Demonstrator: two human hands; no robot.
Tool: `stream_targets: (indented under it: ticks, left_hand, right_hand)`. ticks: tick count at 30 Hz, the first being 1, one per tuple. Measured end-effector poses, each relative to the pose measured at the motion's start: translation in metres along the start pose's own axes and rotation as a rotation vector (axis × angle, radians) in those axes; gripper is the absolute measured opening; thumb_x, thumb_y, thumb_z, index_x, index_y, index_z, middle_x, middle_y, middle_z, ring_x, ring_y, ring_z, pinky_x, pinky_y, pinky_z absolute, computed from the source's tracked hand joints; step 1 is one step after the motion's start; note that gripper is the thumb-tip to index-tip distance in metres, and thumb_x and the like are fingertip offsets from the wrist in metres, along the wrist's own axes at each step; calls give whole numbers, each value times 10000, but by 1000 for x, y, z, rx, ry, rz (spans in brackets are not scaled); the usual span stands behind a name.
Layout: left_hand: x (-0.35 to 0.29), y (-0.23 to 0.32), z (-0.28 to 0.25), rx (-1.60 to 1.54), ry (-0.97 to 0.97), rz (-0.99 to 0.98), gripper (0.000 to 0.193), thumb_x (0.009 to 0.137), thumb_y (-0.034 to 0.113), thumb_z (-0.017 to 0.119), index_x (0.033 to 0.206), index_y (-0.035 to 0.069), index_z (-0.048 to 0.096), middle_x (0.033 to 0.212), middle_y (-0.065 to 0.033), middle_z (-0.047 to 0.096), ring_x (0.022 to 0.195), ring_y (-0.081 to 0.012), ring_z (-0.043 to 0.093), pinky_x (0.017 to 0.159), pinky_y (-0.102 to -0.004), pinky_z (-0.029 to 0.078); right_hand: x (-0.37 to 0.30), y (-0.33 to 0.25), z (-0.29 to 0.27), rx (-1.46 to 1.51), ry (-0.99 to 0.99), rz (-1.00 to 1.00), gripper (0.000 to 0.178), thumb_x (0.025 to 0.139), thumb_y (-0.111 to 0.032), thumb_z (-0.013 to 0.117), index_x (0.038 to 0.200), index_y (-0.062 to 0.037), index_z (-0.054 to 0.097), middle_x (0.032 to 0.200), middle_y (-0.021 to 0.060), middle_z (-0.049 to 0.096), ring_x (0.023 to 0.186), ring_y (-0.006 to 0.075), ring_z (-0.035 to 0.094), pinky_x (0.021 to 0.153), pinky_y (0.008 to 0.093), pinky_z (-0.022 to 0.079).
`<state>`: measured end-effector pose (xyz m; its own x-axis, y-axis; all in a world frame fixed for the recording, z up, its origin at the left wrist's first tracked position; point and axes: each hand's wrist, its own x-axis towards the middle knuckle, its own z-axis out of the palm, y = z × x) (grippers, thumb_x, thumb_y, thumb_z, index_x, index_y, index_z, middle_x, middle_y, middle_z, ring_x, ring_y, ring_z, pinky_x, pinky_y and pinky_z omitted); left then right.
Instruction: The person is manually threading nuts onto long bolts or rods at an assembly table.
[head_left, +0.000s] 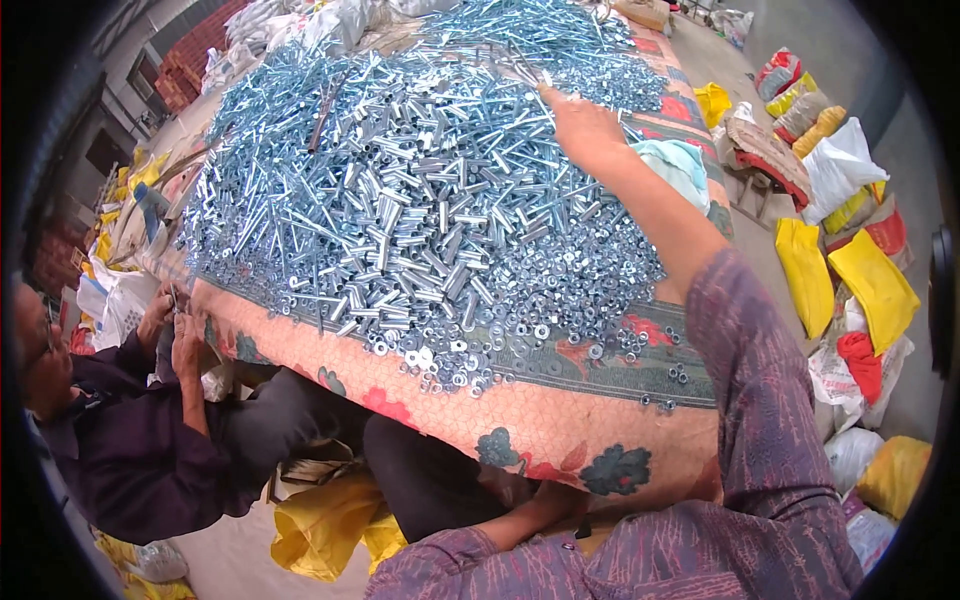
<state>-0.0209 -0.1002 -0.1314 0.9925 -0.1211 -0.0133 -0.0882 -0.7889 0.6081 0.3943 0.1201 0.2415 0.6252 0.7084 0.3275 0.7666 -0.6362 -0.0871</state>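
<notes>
My right arm stretches across a cloth-covered table, and my right hand (588,128) is over the far part of a large heap of metal hardware. Its fingers are closed at the long thin bolts (520,68); whether any are gripped is unclear. Nearer lie short metal tubes (400,210), with nuts (600,280) and washers (470,360) toward the front edge. My left hand (548,503) is low by my lap, below the table's near edge, its fingers mostly hidden.
A person (130,400) in dark clothes sits at the left, both hands raised by the table corner. The floral cloth (450,400) hangs over the front edge. A pale blue cloth (675,168) lies right of the heap. Yellow sacks (800,275) line the right wall.
</notes>
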Motion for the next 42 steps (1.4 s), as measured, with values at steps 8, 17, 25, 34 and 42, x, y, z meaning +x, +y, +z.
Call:
stream_targets:
  ticks: [8, 17, 25, 34, 42]
  left_hand:
    - [27, -3, -37, 1, -40, -28, 249, 800, 257, 554, 878, 67, 695, 861, -150, 690, 819, -316, 685, 706, -473, 531]
    - [17, 21, -61, -43, -109, -2, 262, 815, 263, 547, 902, 68, 699, 904, -159, 692, 844, -320, 686, 732, -466, 537]
    - [9, 21, -75, 44, 37, 56, 328, 853, 275, 511, 1089, 91, 644, 1044, -179, 663, 971, -343, 653, 746, -484, 549]
    - [-20, 55, -154, 6, -106, -76, 375, 862, 169, 515, 1219, 57, 502, 1178, -237, 543, 998, -375, 614, 802, -448, 535]
    - [-4, 73, -242, -505, -258, 60, 292, 885, 145, 548, 1116, -5, 452, 1038, -273, 540, 955, -437, 560, 781, -482, 464]
  right_hand:
    - [25, 26, 17, 5, -224, -189, 559, 852, -12, 408, 1392, -141, 349, 1086, 316, 585, 1037, 462, 575, 859, 526, 460]
    - [-106, 53, -6, 217, -131, -200, 695, 830, 14, 444, 1476, -128, 234, 722, 270, 612, 664, 414, 616, 621, 502, 477]
    - [-184, 39, -46, 231, -186, -121, 717, 825, 26, 453, 1479, -98, 188, 731, 279, 613, 720, 445, 621, 639, 530, 476]
    - [-228, 37, -33, 158, -193, -37, 716, 846, 1, 471, 1487, -162, 196, 679, 252, 587, 661, 428, 607, 576, 503, 462]
    - [-255, 42, -56, 438, 140, -243, 658, 836, 38, 429, 1458, -104, 266, 728, 269, 572, 673, 434, 581, 638, 497, 443]
